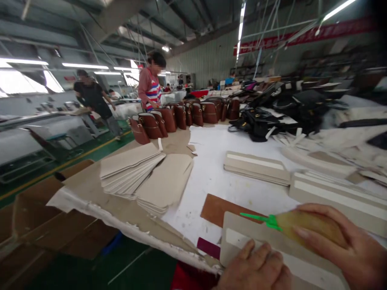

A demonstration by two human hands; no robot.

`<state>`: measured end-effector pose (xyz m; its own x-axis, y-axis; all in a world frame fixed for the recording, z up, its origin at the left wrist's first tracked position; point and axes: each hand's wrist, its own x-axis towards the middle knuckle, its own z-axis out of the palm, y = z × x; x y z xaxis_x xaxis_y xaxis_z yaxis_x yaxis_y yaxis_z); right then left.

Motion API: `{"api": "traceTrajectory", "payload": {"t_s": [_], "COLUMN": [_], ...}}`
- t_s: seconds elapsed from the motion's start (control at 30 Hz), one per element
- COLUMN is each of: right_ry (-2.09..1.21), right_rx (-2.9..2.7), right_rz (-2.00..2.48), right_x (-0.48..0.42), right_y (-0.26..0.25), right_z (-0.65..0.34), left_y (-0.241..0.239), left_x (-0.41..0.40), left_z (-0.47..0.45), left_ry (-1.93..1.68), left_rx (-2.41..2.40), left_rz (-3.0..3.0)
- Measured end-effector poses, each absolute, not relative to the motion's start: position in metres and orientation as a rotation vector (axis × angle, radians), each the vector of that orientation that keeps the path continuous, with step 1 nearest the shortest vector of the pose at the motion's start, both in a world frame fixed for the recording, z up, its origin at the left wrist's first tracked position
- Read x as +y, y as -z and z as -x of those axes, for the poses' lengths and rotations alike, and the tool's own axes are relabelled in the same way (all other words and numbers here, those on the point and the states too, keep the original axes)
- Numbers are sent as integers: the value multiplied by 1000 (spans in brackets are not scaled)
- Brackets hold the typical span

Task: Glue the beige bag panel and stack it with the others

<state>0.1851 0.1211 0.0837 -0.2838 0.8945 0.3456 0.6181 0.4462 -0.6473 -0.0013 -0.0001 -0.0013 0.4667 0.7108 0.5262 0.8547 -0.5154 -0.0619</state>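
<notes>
Stretching through a lit workshop, the bench [211,173] carries card stacks [145,173], brown bags [181,114] and black bags [260,123]. An open carton [39,217] sits left, contents unclear. Right hand [341,245] grips a bottle [305,227] over a card panel [242,225]; left hand [256,270] lies flat on the panel.

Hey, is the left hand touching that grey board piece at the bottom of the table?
Touching. In the head view the left hand lies flat on the grey board piece, fingers pressed against its surface with no gap visible.
</notes>
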Motion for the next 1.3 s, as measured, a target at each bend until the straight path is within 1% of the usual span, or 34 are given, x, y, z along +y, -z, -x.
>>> {"api": "traceTrajectory", "payload": {"t_s": [0.07, 0.1, 0.17, 0.33, 0.7, 0.87, 1.3], "right_ry": [-634, -687, -719, -643, -794, -793, -660], "right_rx": [-1993, -1999, -2046, -2127, -2121, -2151, -2283], "right_rz": [1301, 1305, 1279, 1180, 1275, 1319, 1377], "right_x": [117, 116, 113, 110, 109, 109, 110], "right_y": [-92, -98, -107, -115, -117, -123, -140], "right_z": [-177, -169, -154, -138, -116, -111, -99], "left_y": [0, -3, -9, -19, -14, -15, -15], "left_x": [-3, -5, -9, -12, -13, -11, -10], "left_z": [7, 10, 14, 15, 15, 14, 15], "left_ry": [799, 818, 785, 749, 710, 743, 801], "left_rx": [-1193, -1185, -1204, -1220, -1220, -1228, -1188], "left_rz": [2117, 2060, 2066, 2105, 2134, 2104, 2120]}}
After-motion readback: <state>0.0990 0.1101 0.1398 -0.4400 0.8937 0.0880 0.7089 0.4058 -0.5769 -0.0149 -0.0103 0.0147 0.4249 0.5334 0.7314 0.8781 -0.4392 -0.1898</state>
